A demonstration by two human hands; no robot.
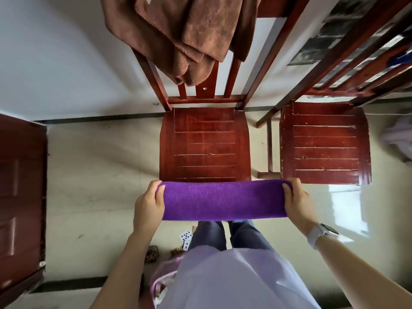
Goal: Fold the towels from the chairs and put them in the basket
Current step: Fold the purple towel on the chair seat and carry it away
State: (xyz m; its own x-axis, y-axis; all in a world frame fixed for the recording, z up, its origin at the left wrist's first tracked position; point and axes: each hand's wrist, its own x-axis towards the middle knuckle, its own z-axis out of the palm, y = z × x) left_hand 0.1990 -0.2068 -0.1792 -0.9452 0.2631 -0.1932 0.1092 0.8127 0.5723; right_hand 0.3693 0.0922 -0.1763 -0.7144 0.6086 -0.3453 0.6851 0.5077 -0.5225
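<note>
our left hand (148, 202) and right hand (295, 199) each pinch an end of the folded purple terry towel (224, 200). a brown fleece towel (189, 36) drapes the red-brown wooden chair (204, 141).

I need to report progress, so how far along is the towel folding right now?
In hand: both hands, left and right, hold the purple towel stretched by its ends above the chair seat. Left: the brown towel hangs unfolded on the chair back. Nothing visibly finished; the pink basket is mostly hidden, so its contents cannot be judged.
</note>
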